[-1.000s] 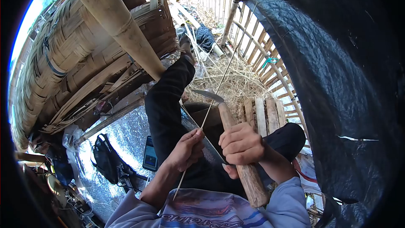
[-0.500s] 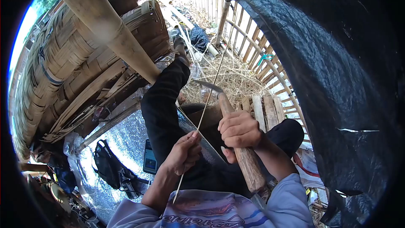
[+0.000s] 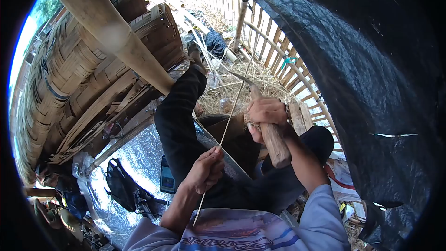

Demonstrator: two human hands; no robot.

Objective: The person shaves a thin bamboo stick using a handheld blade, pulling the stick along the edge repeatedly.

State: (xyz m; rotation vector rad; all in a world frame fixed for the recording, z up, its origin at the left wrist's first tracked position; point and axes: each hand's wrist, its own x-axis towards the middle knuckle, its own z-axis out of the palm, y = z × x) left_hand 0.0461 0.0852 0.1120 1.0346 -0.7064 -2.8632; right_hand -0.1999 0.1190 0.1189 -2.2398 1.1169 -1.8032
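Observation:
My left hand (image 3: 207,171) is closed in a pinch around a thin bamboo strip (image 3: 229,120). The strip slants from my shirt up and away toward the straw, passing between my knees. In my right hand (image 3: 267,113), the fingers wrap round the thick wooden handle (image 3: 277,147) of a knife. Its narrow, slightly curved dark blade (image 3: 240,77) points up and left, crossing the strip well above my left hand. Whether the edge touches the strip, I cannot tell.
Woven bamboo panels (image 3: 74,72) and a thick bamboo pole (image 3: 114,32) stand at the left. Black plastic sheeting (image 3: 357,69) hangs at the right beside a slatted fence (image 3: 288,58). A black bag (image 3: 123,186) and a phone (image 3: 167,176) lie on silvery sheeting. Straw (image 3: 260,81) covers the ground ahead.
My right hand has moved up and away from me with the knife, so the blade now crosses the strip farther along. My left hand keeps its pinch, almost unmoved.

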